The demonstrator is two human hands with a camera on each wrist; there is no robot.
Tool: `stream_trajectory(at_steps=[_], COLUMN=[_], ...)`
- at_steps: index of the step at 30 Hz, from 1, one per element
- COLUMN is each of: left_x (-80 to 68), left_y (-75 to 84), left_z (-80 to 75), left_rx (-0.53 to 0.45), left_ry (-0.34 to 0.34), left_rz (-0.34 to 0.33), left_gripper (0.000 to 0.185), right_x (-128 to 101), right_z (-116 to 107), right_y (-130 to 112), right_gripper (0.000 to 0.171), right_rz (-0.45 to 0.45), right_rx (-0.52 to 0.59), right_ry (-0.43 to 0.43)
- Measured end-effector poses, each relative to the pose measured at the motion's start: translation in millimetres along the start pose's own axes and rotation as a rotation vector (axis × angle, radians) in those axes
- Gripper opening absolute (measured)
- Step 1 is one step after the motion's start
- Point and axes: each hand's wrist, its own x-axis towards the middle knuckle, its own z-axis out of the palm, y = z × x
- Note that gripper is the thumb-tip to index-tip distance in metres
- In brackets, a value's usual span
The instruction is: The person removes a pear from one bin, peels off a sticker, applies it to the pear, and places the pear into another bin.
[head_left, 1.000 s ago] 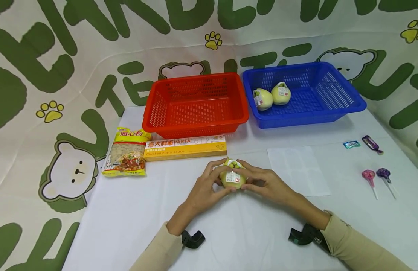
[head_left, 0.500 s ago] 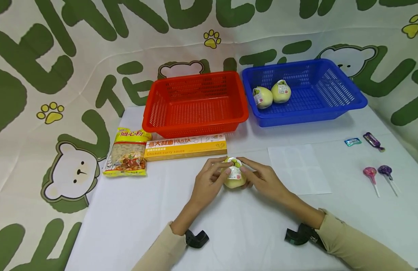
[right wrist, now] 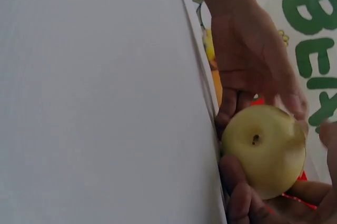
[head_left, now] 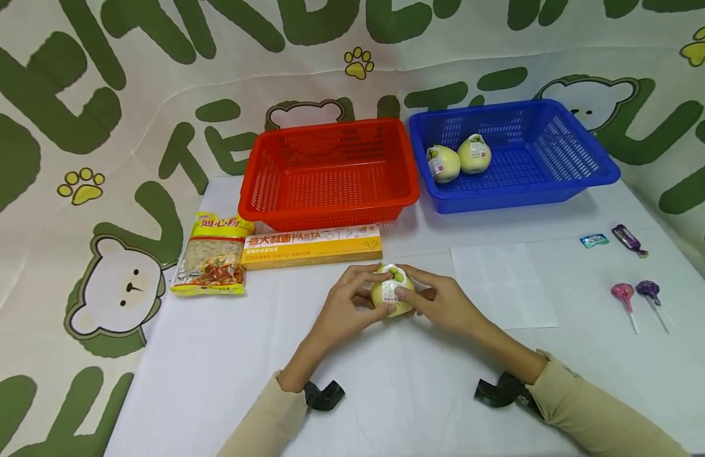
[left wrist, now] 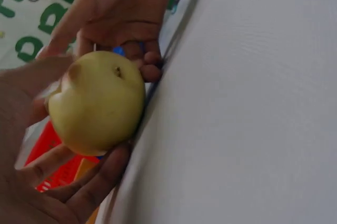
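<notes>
Between both hands, over the near middle of the white table, is a pale yellow pear (head_left: 390, 294) with a white label on its front and green showing near its top. My left hand (head_left: 342, 312) grips its left side, thumb low across the front. My right hand (head_left: 452, 310) holds the right side, its thumb on the label's edge. From the left wrist, the bare underside of the pear (left wrist: 102, 108) shows a small dark pit, with fingers curled around it. The right wrist view shows the same pear (right wrist: 263, 153) between the fingertips of both hands.
Behind the hands stand a red basket (head_left: 329, 216) and a blue basket (head_left: 518, 202) holding two similar pears (head_left: 474, 155). A pasta box (head_left: 312, 247) and a yellow food bag (head_left: 212, 257) lie left. Rightward are a white sheet (head_left: 503, 285), two wrapped candies (head_left: 628, 240) and two lollipops (head_left: 623, 292).
Both thumbs shifted from the pear's lower front up onto the label, then the left thumb slid down again. The pear turned and tilted slightly in the hands.
</notes>
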Motion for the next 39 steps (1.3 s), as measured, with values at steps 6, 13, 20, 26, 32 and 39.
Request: stream_trajectory(at_steps=[6, 13, 20, 26, 32, 39], left_x=[2.1, 3.9, 2.3, 0.5, 0.2, 3.6], left_y=[-1.4, 4.6, 35.1, 27.1, 2.1, -1.2], left_z=[5.0, -2.5, -10.2, -7.0, -3.4, -6.4], left_rx=[0.097, -0.036, -0.093, -0.082, -0.037, -0.001], left_ry=[0.067, 0.025, -0.018, -0.023, -0.029, -0.058], left_rz=[0.015, 0.025, 0.019, -0.001, -0.009, -0.024], left_gripper=[0.032, 0.033, 0.043, 0.051, 0.064, 0.064], right_x=[2, 0, -2, -2, -1, 0], right_z=[1, -7, -8, -6, -4, -5], right_y=[-1, 2, 0, 6, 14, 14], right_gripper=[0.057, 0.065, 0.071, 0.082, 0.065, 0.065], right_rz=[0.046, -0.002, -0.041, -0.091, -0.301, -0.243], right_rx=[0.04, 0.065, 0.084, 0.064, 0.037, 0.042], right_ry=[0.026, -0.067, -0.101, -0.108, -0.12, -0.116])
